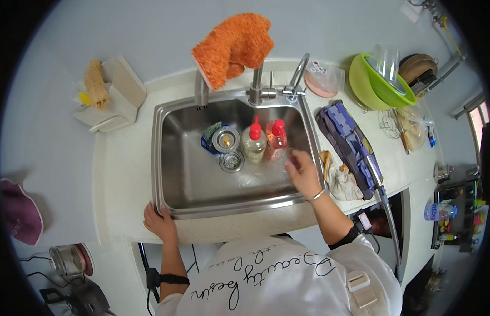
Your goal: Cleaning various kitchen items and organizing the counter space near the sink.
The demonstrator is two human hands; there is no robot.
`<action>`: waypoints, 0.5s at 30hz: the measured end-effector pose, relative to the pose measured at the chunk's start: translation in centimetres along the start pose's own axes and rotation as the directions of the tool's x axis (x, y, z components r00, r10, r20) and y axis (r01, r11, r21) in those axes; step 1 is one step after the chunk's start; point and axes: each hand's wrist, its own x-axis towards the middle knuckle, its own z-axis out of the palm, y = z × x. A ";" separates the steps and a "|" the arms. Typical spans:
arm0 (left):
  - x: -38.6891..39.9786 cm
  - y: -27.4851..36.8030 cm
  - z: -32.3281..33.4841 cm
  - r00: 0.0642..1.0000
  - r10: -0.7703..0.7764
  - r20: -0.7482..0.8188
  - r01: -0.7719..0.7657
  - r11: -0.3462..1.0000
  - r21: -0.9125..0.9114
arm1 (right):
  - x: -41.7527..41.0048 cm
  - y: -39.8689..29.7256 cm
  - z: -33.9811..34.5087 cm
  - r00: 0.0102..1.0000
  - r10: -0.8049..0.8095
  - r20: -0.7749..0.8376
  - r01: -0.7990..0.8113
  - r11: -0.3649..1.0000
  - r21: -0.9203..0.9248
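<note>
My left hand (160, 223) rests on the counter at the front left corner of the stainless steel sink (197, 193), thumb apart from the fingers and nothing held. Over the right side of the basin is my right hand (302, 172), blurred, with fingers curled; whether it holds anything cannot be made out. Just beyond it stand a red-capped bottle of pinkish liquid (276, 142) and a red-topped pump bottle of pale liquid (254, 146). Left of these are a metal drain strainer (226, 139), a smaller strainer (231, 161) and a partly hidden blue-and-green item (207, 142).
An orange fluffy cloth (237, 43) covers the main faucet (256, 87); a slim curved tap (298, 77) stands beside it. Along the right counter lie a purple flat mop head (349, 146), a whitish rag (341, 177) and green bowls (375, 85). A white box (120, 94) is at left.
</note>
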 end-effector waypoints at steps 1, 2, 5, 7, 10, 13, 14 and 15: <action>0.0 -0.1 0.1 1.000 -0.007 0.010 0.007 1.000 0.015 | 0.0 1.0 -0.8 0.998 -0.027 -0.051 0.027 1.000 -0.016; 0.0 -0.1 0.1 1.000 -0.011 0.006 0.011 1.000 0.001 | -0.3 1.5 -1.7 0.997 -0.007 -0.082 0.009 1.000 0.020; 0.0 -0.7 0.6 1.000 -0.007 -0.020 0.007 1.000 0.008 | -0.4 2.6 -3.3 0.977 0.212 -0.019 -0.212 0.977 0.005; 0.2 -0.9 0.9 1.000 -0.001 -0.025 0.001 1.000 0.002 | 0.4 2.6 -3.2 0.970 0.233 0.072 -0.222 0.967 -0.128; 0.0 -0.8 1.1 1.000 -0.012 -0.019 0.012 1.000 -0.009 | 2.1 3.9 -0.8 0.968 0.202 0.147 -0.145 0.932 -0.332; -0.1 -0.4 0.8 0.999 -0.046 -0.002 0.046 0.999 -0.016 | 4.2 4.1 2.8 0.974 0.190 0.123 -0.124 0.902 -0.414; -0.2 -0.4 0.8 0.998 -0.058 -0.009 0.058 0.998 -0.015 | 4.7 4.1 3.7 0.967 0.236 0.094 -0.174 0.886 -0.429; -0.2 -0.4 0.8 0.998 -0.068 0.002 0.068 0.998 -0.012 | 5.0 4.7 4.5 0.969 0.223 0.103 -0.159 0.889 -0.430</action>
